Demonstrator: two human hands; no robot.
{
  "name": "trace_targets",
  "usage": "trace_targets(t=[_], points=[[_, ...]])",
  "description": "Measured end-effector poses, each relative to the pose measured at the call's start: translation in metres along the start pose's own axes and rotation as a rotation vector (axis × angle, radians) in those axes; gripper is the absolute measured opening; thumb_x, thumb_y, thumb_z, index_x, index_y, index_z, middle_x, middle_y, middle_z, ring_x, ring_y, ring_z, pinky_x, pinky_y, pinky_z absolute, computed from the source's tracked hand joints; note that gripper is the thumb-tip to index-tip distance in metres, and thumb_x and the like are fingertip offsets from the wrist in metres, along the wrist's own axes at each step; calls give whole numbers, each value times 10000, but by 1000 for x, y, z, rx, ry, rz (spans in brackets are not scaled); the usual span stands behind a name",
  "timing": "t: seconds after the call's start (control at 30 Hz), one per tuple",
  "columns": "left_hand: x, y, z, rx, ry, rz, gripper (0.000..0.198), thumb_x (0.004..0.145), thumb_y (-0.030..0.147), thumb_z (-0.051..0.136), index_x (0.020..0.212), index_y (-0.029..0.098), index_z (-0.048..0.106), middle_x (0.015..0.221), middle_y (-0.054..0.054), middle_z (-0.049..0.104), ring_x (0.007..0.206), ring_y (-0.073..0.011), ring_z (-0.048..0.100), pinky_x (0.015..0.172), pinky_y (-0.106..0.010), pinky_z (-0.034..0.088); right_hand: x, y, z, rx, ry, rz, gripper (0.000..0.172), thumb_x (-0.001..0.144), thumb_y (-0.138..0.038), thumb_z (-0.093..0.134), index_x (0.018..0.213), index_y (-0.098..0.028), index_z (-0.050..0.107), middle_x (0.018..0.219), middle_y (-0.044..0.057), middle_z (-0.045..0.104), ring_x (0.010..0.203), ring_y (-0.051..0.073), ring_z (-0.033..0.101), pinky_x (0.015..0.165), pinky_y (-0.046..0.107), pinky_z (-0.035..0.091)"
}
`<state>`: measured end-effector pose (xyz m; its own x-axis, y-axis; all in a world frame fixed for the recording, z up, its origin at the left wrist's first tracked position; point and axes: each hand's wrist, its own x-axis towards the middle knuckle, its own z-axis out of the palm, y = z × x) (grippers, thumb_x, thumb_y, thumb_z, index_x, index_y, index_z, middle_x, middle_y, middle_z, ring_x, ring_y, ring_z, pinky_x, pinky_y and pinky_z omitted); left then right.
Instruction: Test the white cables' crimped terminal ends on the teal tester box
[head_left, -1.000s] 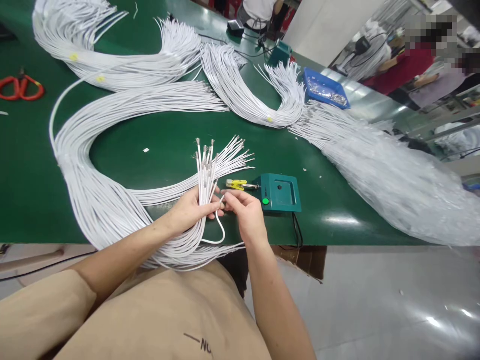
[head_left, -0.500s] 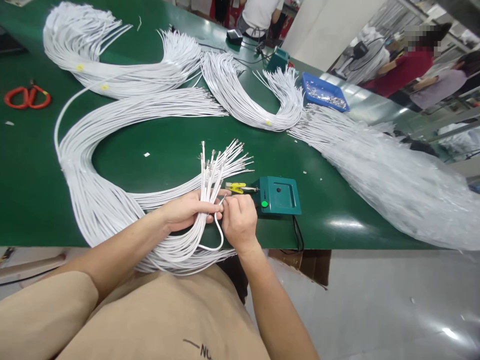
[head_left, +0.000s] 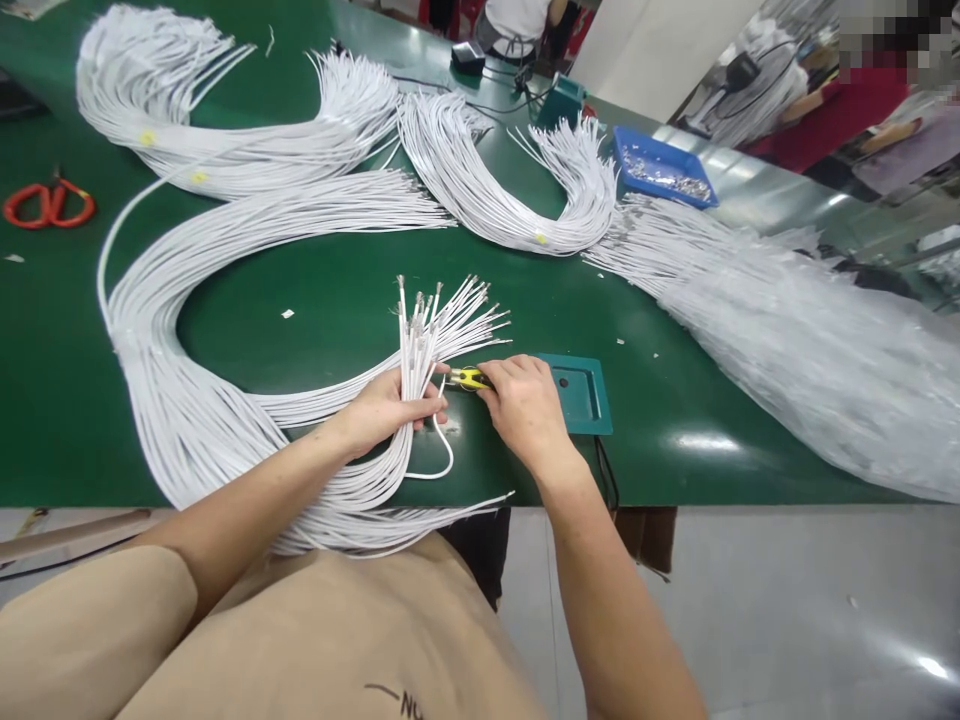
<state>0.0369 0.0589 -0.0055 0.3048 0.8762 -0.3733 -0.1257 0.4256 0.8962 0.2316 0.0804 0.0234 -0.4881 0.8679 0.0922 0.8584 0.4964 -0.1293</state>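
My left hand point(head_left: 381, 405) is closed round a bunch of white cables point(head_left: 412, 375), their bare-wire ends fanning upward. One single cable point(head_left: 450, 455) loops out to the right of the bunch, its tip up beside my left fingertips. With thumb and fingers, my right hand point(head_left: 526, 410) grips a yellow clip point(head_left: 471, 378), whose metal tip points left, close to that cable's end. Whether the tip touches the cable I cannot tell. Behind my right hand sits a green tester box point(head_left: 585, 395), partly covered by the hand.
More white cable bundles point(head_left: 240, 160) curve across the green table point(head_left: 300, 285). Red-handled scissors point(head_left: 49, 204) lie at the left. A blue tray point(head_left: 664, 168) of small metal parts stands at the back, near plastic-wrapped cables point(head_left: 810, 350). Other people are in the background.
My right hand has left the single cable's end, moved right and taken hold of the yellow clip beside the box. The left hand keeps its hold on the cable bunch.
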Motion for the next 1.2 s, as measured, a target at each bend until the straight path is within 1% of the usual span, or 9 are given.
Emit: trace_targets(t=[0.1,0.2,0.4,0.7,0.8,0.9,0.97,1.07,1.2], points=[[4,3,3,29,52,-14,544,686,290,750,1150,108,534,740,-30,653,658,-157,648,481,-198,404,2,5,1,15,-18,-30,185,829,-137,624,1006,-178,663,935,49,712,921,232,525,839,356,332],[10,1,5,66,94,-15,527,689,278,729,1148,111,532,763,-27,642,644,-157,655,447,-190,390,4,9,3,28,-3,-30,146,835,-154,625,959,-190,694,860,43,718,880,224,507,810,349,325],[17,-7,5,193,125,22,483,735,271,669,1184,141,547,820,-27,642,697,-163,680,465,-187,432,9,11,6,-14,17,-26,156,849,-154,594,895,-200,736,744,39,706,796,214,486,791,353,324],[20,-11,6,371,191,48,444,736,267,648,1166,159,620,810,-42,702,651,-163,662,498,-222,469,9,11,7,-35,17,-19,185,851,-151,578,904,-204,747,702,51,680,770,217,502,777,356,351],[20,-11,6,419,203,37,417,736,273,645,1137,161,641,792,-39,714,616,-154,641,513,-231,477,7,9,4,-12,14,-11,181,857,-171,579,956,-191,729,767,50,707,813,227,517,826,374,364],[20,-9,6,412,184,25,430,735,272,645,1145,147,628,748,-31,709,572,-138,608,521,-233,477,1,1,-2,42,112,23,246,868,-213,585,1094,-166,668,1064,71,707,1009,249,521,982,419,312],[19,-7,6,369,170,12,462,724,263,657,1164,130,606,715,-24,696,567,-132,601,522,-227,473,-6,-8,-4,87,200,76,250,898,-204,536,1119,-156,641,1132,77,684,1041,241,519,1000,417,302],[18,-5,4,289,167,-11,508,695,252,686,1172,112,583,718,-23,686,612,-143,627,517,-216,465,-18,-30,-1,152,242,99,230,944,-204,443,1021,-165,656,927,69,700,883,214,539,833,361,368],[11,-4,-1,236,172,29,544,669,262,722,1170,107,579,736,-20,683,626,-146,628,517,-219,452,-35,-64,16,129,131,-48,221,933,-191,445,849,-179,649,802,54,661,754,204,501,680,344,330]])
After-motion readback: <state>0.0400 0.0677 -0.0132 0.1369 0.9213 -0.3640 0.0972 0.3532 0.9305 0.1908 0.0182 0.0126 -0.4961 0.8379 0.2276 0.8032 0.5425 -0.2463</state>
